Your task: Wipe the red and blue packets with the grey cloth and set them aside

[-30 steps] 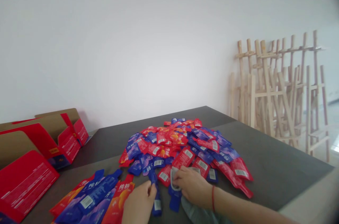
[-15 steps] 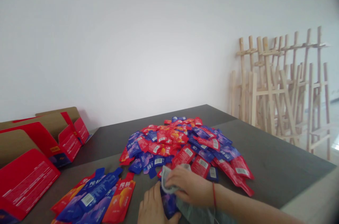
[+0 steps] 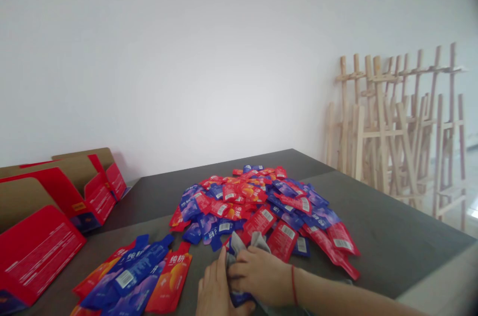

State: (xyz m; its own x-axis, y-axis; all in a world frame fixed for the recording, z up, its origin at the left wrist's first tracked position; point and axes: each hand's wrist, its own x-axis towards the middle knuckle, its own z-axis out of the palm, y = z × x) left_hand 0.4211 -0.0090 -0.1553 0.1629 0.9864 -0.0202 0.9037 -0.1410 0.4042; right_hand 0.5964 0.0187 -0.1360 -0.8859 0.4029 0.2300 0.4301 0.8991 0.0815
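Note:
At the front of the table, my right hand, with a red cord at its wrist, is closed on a grey cloth and presses it onto a blue pouch. My left hand lies just to the left, its fingers and thumb around the same pouch. Most of the pouch is hidden by the hands and cloth. Just beyond them spreads a heap of red and blue pouches. Left of my left hand lies a smaller group of overlapping pouches, with a red-orange pouch at its right side.
Open red cardboard boxes with brown insides stand along the table's left side. The dark table ends in a slanting edge on the right. Wooden easels lean together beyond that edge, near a white wall.
My right hand has moved slightly down with the cloth, which now bunches up beyond the fingers. Less of the blue pouch shows. My left hand stays around it.

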